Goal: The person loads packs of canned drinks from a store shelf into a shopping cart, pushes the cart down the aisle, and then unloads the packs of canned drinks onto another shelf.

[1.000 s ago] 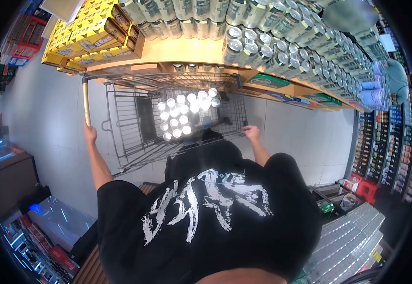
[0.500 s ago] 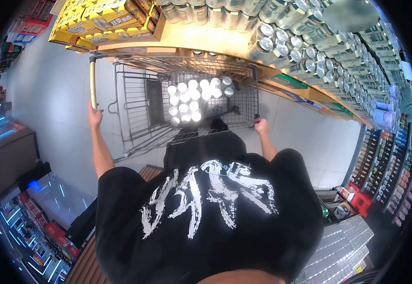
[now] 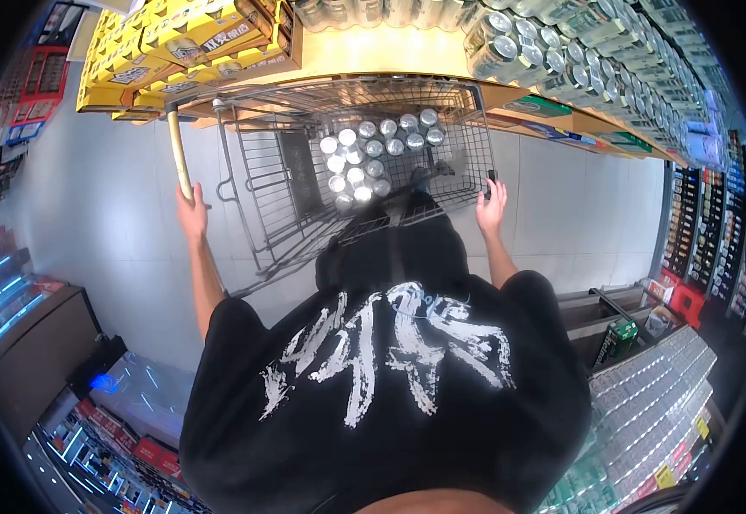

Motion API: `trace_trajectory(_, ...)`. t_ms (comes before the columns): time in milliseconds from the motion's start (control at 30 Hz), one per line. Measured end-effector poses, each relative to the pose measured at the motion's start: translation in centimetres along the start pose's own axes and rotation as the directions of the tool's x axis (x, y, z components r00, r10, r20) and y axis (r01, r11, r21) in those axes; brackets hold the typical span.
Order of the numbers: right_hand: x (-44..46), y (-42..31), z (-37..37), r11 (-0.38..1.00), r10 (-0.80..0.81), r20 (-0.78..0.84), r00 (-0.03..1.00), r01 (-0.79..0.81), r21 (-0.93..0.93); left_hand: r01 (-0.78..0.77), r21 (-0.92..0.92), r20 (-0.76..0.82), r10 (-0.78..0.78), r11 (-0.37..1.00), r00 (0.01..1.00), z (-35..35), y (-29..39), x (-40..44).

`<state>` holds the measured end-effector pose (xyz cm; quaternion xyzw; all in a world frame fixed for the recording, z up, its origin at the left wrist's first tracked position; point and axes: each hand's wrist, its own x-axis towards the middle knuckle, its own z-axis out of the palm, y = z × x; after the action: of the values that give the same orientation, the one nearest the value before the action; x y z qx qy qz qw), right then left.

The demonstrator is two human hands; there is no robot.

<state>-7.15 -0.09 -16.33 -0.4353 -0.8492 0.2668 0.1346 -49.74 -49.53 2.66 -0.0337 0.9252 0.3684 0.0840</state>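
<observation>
A wire shopping cart [image 3: 301,174] stands sideways before me, against the shelf. Inside it, several silver-topped cans [image 3: 374,148] stand upright in loose rows. My left hand [image 3: 192,214] is closed around the near end of the cart's yellowish handle [image 3: 179,150]. At the cart's other end, my right hand [image 3: 492,208] has its fingers stretched out and apart, resting against the dark corner bumper [image 3: 492,176]. Whether the right palm also touches the frame cannot be seen.
Yellow beer cartons [image 3: 193,43] are piled on the lit shelf [image 3: 373,53] ahead. Packs of cans [image 3: 553,56] line its right side. Behind me on the right is a stack of wrapped cans [image 3: 647,420]; a dark counter [image 3: 38,351] stands left.
The cart and both hands sit further right in view, while the shelf sits higher. My right hand has loosened from a fist on the cart's corner to outstretched fingers. The left keeps its grip.
</observation>
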Motion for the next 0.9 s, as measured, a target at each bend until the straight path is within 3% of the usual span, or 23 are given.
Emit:
trace_trajectory(167, 1.0, -1.8, 2.2, 0.992, 0.045, 0.238, 0.970, -0.070, 0.101, -0.080, 0.067, -0.115, 0.087, 0.995, 0.990, 0.2, -3.0, 1.0)
trace_trajectory(200, 1.4, -2.2, 3.3, 0.983, 0.035, 0.290, 0.956, -0.084, 0.161, -0.148, 0.031, -0.196, 0.151, 0.988, 0.969, 0.2, -2.1, 0.4)
trace_trajectory(267, 2.2, -3.4, 5.0, 0.999, -0.033, 0.361, 0.932, 0.022, 0.035, -0.286, -0.013, -0.356, 0.262, 0.958, 0.897, 0.2, 3.2, -2.9)
trace_trajectory(300, 2.2, -4.0, 5.9, 0.997, -0.062, 0.404, 0.913, 0.078, -0.023, -0.331, -0.058, -0.368, 0.288, 0.942, 0.884, 0.8, 5.0, -4.5)
trace_trajectory(367, 2.7, -5.3, 7.9, 0.999, -0.033, 0.470, 0.882, 0.044, -0.011, -0.418, -0.138, -0.408, 0.333, 0.898, 0.850, 2.8, 8.2, -7.7)
trace_trajectory(400, 3.1, -6.0, 9.2, 1.000, -0.026, 0.502, 0.865, 0.031, -0.001, -0.404, -0.239, -0.285, 0.334, 0.883, 0.898, 4.3, 8.3, -8.9)
trace_trajectory(467, 4.0, -6.9, 12.1, 0.994, 0.068, 0.637, 0.768, -0.106, 0.022, -0.279, -0.367, 0.017, 0.307, 0.887, 0.952, 8.5, 7.9, -11.0)
trace_trajectory(500, 4.3, -7.2, 13.1, 0.982, 0.108, 0.709, 0.697, -0.188, 0.035, -0.192, -0.310, 0.240, 0.272, 0.931, 0.932, 10.2, 8.6, -11.9)
trace_trajectory(567, 3.7, -6.1, 17.0, 0.993, 0.042, 0.724, 0.688, -0.110, 0.048, 0.091, -0.297, 0.540, 0.088, 0.951, 0.837, 16.1, 3.8, -12.1)
trace_trajectory(633, 3.3, -8.3, 17.0, 0.978, 0.030, 0.771, 0.636, -0.179, 0.110, 0.227, -0.274, 0.635, -0.001, 0.934, 0.772, 23.9, -5.6, -11.7)
trace_trajectory(700, 2.6, -9.7, 16.8, 0.967, 0.025, 0.800, 0.600, -0.218, 0.133, 0.450, -0.148, 0.653, -0.255, 0.881, 0.713, 27.3, -6.7, -11.4)
trace_trajectory(733, 2.3, -10.3, 16.7, 0.968, 0.011, 0.832, 0.555, -0.214, 0.130, 0.453, -0.125, 0.613, -0.290, 0.883, 0.735, 28.4, -6.0, -11.0)
trace_trajectory(767, 2.0, -10.8, 16.5, 0.969, 0.000, 0.859, 0.512, -0.213, 0.127, 0.508, 0.004, 0.653, -0.387, 0.861, 0.651, 28.9, -5.6, -10.6)
trace_trajectory(833, 2.5, -12.0, 15.5, 0.984, -0.134, 0.933, 0.333, -0.068, 0.165, 0.465, 0.062, 0.522, -0.426, 0.883, 0.739, 32.8, -9.1, -10.1)
trace_trajectory(867, 2.0, -11.2, 16.3, 0.983, -0.176, 0.933, 0.313, 0.000, 0.185, 0.559, 0.026, 0.458, -0.507, 0.829, 0.730, 35.3, -11.5, -9.8)
trace_trajectory(900, 1.6, -10.1, 17.4, 0.976, -0.216, 0.933, 0.289, 0.069, 0.204, 0.629, -0.071, 0.502, -0.518, 0.774, 0.693, 36.8, -12.7, -9.1)
